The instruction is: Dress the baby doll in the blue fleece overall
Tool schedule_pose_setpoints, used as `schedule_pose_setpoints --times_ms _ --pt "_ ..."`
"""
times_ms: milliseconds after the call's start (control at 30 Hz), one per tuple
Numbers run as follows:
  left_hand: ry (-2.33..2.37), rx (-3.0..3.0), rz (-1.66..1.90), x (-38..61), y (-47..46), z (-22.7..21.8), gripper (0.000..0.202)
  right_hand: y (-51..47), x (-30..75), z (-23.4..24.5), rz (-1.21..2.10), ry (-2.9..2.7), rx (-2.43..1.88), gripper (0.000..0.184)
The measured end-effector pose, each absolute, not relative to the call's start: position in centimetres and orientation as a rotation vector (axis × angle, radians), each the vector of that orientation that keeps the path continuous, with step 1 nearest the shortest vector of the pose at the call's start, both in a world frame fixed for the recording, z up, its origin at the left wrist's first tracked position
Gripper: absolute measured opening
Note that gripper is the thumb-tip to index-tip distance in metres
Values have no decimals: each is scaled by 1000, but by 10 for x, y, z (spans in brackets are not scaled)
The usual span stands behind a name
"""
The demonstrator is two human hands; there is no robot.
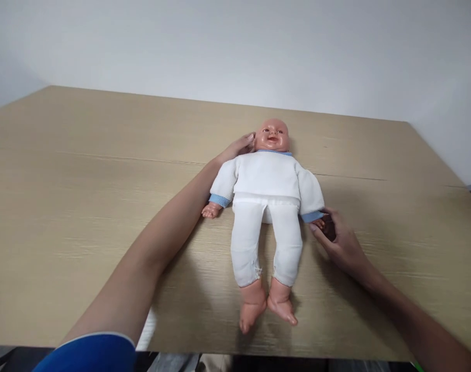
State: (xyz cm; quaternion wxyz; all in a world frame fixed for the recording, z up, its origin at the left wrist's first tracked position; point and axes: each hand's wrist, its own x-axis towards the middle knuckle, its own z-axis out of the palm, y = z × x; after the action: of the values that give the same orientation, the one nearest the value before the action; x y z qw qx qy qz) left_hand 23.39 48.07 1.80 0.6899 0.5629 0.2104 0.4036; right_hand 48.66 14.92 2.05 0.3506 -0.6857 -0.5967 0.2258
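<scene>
A baby doll (267,206) in a white top and white trousers with blue cuffs lies face up on a wooden table (84,170), head away from me and bare feet toward the near edge. My left hand (237,147) reaches past the doll's shoulder, its fingers resting against the side of the doll's head. My right hand (338,240) lies beside the doll's other arm, fingers curled around the small doll hand at the blue cuff.
The light wooden table runs to a pale wall (235,46) at the back. Its near edge (258,356) lies just below the doll's feet, with dark floor beneath. A blue sleeve (91,354) covers my left upper arm.
</scene>
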Motion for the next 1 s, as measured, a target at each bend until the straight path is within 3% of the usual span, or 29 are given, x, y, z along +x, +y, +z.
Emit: schedule_pose_setpoints --times_ms 167,300,467,667,800,933,1000 --pt "670 1143 912 193 456 20 70 154 489 15 566 -1584 -1750 57" --pt "745 1156 902 160 414 27 69 150 497 14 328 -1799 -1703 60" --pt "916 1120 1039 130 371 33 49 108 510 22 192 -1966 -1740 60" --pt "1371 1169 1089 121 327 46 21 4 504 12 158 -1871 -1750 45" --pt "1475 1294 1283 149 255 66 28 -78 494 -25 -35 -1677 -1635 38" --pt "1460 1658 1667 192 141 56 42 -136 482 -67 245 -1659 -1490 29" --pt "1291 1788 1646 205 87 28 36 -143 473 -84 326 -1549 -1596 22"
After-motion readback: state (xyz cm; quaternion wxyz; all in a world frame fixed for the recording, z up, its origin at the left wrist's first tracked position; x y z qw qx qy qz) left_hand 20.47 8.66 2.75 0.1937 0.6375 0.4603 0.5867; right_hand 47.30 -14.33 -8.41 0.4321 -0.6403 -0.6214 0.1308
